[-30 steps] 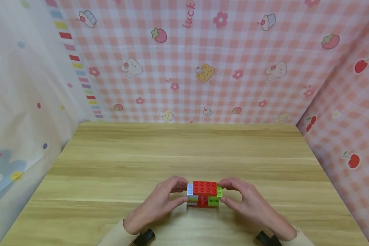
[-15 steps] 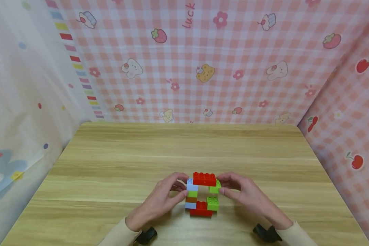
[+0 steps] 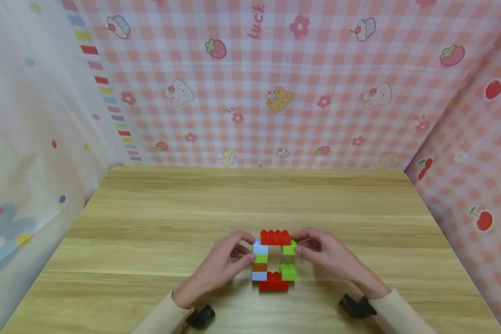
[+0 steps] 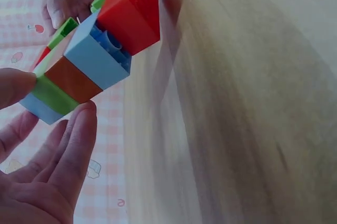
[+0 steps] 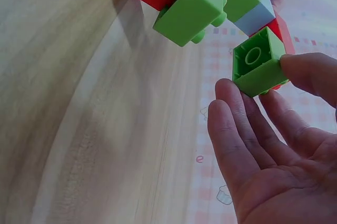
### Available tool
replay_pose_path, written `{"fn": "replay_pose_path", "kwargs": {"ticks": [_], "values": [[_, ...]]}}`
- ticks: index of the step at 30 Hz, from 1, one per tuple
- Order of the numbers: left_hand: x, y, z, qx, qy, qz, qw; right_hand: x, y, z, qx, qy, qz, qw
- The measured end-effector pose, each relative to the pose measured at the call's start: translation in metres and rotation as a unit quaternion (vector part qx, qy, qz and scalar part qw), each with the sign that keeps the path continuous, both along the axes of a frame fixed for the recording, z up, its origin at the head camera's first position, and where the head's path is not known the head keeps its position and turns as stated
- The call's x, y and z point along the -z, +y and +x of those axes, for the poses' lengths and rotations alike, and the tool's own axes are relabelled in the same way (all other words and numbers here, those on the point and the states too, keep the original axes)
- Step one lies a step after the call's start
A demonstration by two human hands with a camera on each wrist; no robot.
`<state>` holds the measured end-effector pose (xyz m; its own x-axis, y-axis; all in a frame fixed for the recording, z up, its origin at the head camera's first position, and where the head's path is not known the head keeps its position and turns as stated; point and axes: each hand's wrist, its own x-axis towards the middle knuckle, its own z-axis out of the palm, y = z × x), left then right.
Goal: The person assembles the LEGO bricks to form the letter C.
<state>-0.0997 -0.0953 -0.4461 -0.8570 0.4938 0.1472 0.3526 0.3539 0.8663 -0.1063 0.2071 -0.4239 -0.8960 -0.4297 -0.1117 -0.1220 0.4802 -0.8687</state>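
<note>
Both hands hold a frame of toy building bricks close over the table. My left hand (image 3: pixel 221 262) pinches its left column near the thin green brick (image 3: pixel 260 258), which sits between a light blue brick (image 3: pixel 260 250) and an orange-brown brick (image 3: pixel 259 267). Another light blue brick (image 3: pixel 259 276) is lowest in that column. A red brick (image 3: pixel 275 239) spans the top and a second red brick (image 3: pixel 273 284) the bottom. With thumb and fingers my right hand (image 3: pixel 330 255) grips the upper green brick (image 5: pixel 258 61), its hollow underside showing. Below it, across a gap, is a studded green brick (image 3: pixel 288 272).
The wooden table (image 3: pixel 183 204) spreads around the hands. A pink checked cloth (image 3: pixel 250 69) hangs behind it, with a white printed cloth (image 3: pixel 33 116) at left. Black wrist straps (image 3: pixel 356 306) show at both sleeves.
The brick frame has tipped up, so its front and the opening between the green bricks now show. Both hands have risen slightly with it, keeping their holds.
</note>
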Motion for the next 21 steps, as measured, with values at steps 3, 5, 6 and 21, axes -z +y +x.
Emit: {"fn": "replay_pose_path", "kwargs": {"ticks": [3,5,6,21], "values": [[0.000,0.000,-0.003,-0.004,-0.009,-0.007,0.9999,0.000,-0.001,-0.003,-0.005,-0.003,-0.006,1.0000],[0.000,0.000,-0.005,-0.006,-0.015,-0.010,0.9998,0.001,-0.002,-0.006,-0.008,0.000,-0.006,0.9999],[0.000,-0.001,-0.006,-0.006,-0.018,-0.011,0.9998,0.001,-0.002,-0.007,-0.007,-0.001,-0.004,1.0000],[0.002,-0.002,-0.023,-0.023,-0.042,-0.030,0.9984,0.003,-0.012,-0.025,0.012,-0.027,0.011,0.9995]]}}
